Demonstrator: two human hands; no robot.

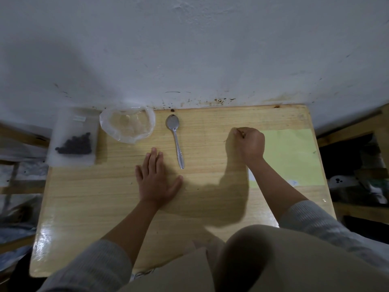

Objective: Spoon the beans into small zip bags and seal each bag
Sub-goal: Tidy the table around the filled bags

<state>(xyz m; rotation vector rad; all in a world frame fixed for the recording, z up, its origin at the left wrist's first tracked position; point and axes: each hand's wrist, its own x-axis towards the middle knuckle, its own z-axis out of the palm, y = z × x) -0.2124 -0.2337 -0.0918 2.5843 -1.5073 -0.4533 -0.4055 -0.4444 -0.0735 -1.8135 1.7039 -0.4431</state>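
With the left hand (156,179) flat on the surface (210,197) and the right hand (250,143) fisted, apparently empty, the stiff, light spoon (175,139) looked best gripped at its handle, the bag (72,137) limp and slippery.

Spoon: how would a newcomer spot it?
On the pale wooden table, look near the far edge, between the crumpled clear plastic bag and the fisted right hand. The shiny metal spoon lies bowl toward the wall, the only metal item.

Left hand (156,180) lies flat with fingers (154,160) straight; right hand (250,144) is curled into a fist.
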